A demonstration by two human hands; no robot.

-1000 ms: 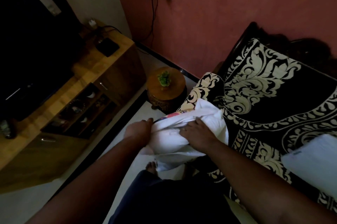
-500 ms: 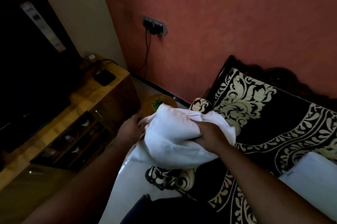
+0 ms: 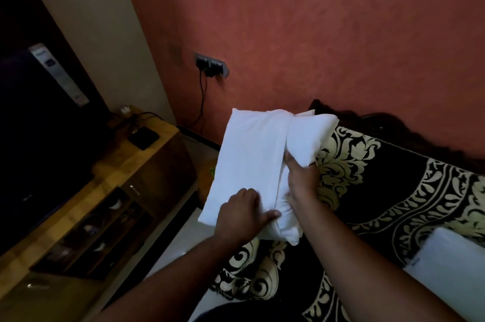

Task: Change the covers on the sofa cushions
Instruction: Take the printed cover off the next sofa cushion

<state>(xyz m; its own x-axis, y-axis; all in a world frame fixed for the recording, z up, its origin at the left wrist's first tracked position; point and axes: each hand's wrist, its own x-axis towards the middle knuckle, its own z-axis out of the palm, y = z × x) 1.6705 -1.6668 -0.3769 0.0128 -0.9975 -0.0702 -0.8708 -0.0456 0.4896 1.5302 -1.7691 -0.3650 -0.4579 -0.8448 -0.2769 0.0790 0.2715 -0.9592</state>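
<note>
A white cushion (image 3: 252, 154), folded lengthwise into two bulging halves, is held up in the air in front of the sofa (image 3: 393, 190). My left hand (image 3: 240, 214) grips its near lower edge, thumb pressed into the fabric. My right hand (image 3: 301, 180) grips the fold between the two halves, its fingers sunk into the cloth. The sofa wears a black throw with cream floral scrolls. A second white cushion (image 3: 454, 269) lies on the seat at the lower right, partly cut off by the frame edge.
A wooden TV cabinet (image 3: 110, 190) with a dark screen (image 3: 39, 125) stands on the left. A wall socket with a black cable (image 3: 210, 67) sits on the red wall. A small round wooden stool (image 3: 207, 177) is mostly hidden behind the cushion. Pale floor runs between cabinet and sofa.
Both hands have lifted the white cushion up from the sofa arm to chest height. It now shows as a folded pad. My left hand moved to its near edge. The view tilted up.
</note>
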